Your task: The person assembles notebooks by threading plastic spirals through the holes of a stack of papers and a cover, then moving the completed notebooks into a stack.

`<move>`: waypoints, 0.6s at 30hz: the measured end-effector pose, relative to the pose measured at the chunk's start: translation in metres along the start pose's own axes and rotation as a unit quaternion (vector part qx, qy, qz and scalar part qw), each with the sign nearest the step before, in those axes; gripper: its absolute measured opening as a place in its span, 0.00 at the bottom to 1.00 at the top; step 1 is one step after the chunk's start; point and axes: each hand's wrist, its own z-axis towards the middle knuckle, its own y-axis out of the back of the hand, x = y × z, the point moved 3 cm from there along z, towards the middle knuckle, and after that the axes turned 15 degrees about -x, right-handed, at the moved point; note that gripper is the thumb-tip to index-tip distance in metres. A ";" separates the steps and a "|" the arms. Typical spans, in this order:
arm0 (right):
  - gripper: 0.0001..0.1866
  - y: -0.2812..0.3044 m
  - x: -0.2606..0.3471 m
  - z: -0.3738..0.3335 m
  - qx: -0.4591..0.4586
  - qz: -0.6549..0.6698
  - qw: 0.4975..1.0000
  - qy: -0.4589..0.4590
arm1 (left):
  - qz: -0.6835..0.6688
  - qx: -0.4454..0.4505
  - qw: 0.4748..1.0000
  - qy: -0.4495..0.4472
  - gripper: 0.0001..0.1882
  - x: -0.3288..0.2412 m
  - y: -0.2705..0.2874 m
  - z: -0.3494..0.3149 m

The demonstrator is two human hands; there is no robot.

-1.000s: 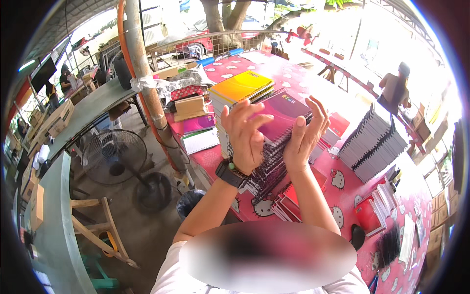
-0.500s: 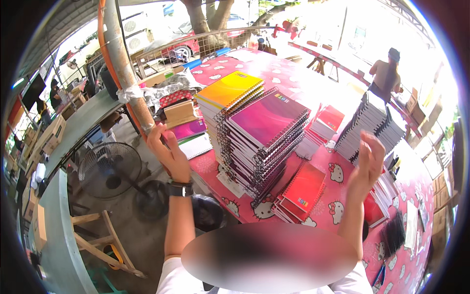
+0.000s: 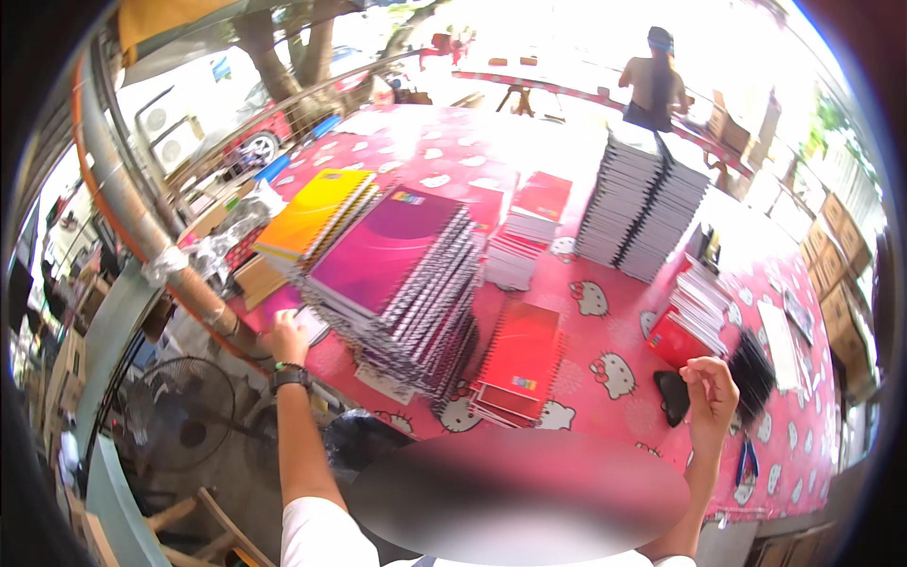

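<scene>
My left hand (image 3: pixel 286 338) is at the table's left edge, beside a small white pad (image 3: pixel 313 326). Its fingers are partly blurred, and whether they grip the pad I cannot tell. Close by rises a tall stack of purple spiral notebooks (image 3: pixel 392 250), with yellow spiral notebooks (image 3: pixel 316 213) behind it. Over the table's right side, my right hand (image 3: pixel 710 397) is raised with fingers curled toward the thumb in a pinch; anything between them is too small to see. Near it lie a dark rounded object (image 3: pixel 672 397) and a bundle of black binding wires (image 3: pixel 753 373).
Small red spiral notebooks (image 3: pixel 521 354) lie mid-table. More red notebooks (image 3: pixel 694 317) and tall stacks of white-paged books (image 3: pixel 638 203) stand to the right. Pliers (image 3: pixel 747 463) rest at the near right. A post (image 3: pixel 203 302) and a fan (image 3: pixel 179 411) are at left; a person (image 3: pixel 652 80) stands beyond.
The view has shifted, with the notebooks now farther left. My left hand has lowered to the table edge by the white pad. My right hand has lowered, its fingers curling into a pinch.
</scene>
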 end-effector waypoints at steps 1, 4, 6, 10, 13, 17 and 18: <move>0.05 0.002 0.001 -0.002 0.012 -0.010 1.000 0.010 | -0.026 0.007 0.999 0.026 0.25 0.004 0.004 0.001; 0.05 0.013 0.002 -0.012 0.010 -0.053 0.998 0.031 | -0.032 -0.091 0.995 0.030 0.28 0.025 0.016 -0.002; 0.06 0.019 -0.001 -0.020 0.020 -0.061 0.997 0.034 | -0.097 -0.259 0.961 0.001 0.23 0.030 0.042 -0.010; 0.05 0.053 -0.018 -0.036 0.041 -0.124 0.991 0.025 | -0.440 -0.326 0.805 0.229 0.14 -0.040 0.124 -0.065; 0.06 0.058 -0.032 -0.044 0.057 -0.116 0.991 0.019 | -0.519 -0.451 0.714 0.131 0.12 -0.088 0.220 -0.118; 0.15 0.061 -0.063 -0.046 0.166 -0.181 0.968 0.047 | -0.533 -0.234 0.800 -0.144 0.14 -0.234 0.264 -0.163; 0.18 0.063 -0.067 -0.044 0.151 -0.243 0.953 0.104 | -0.530 -0.157 0.811 -0.194 0.12 -0.265 0.259 -0.170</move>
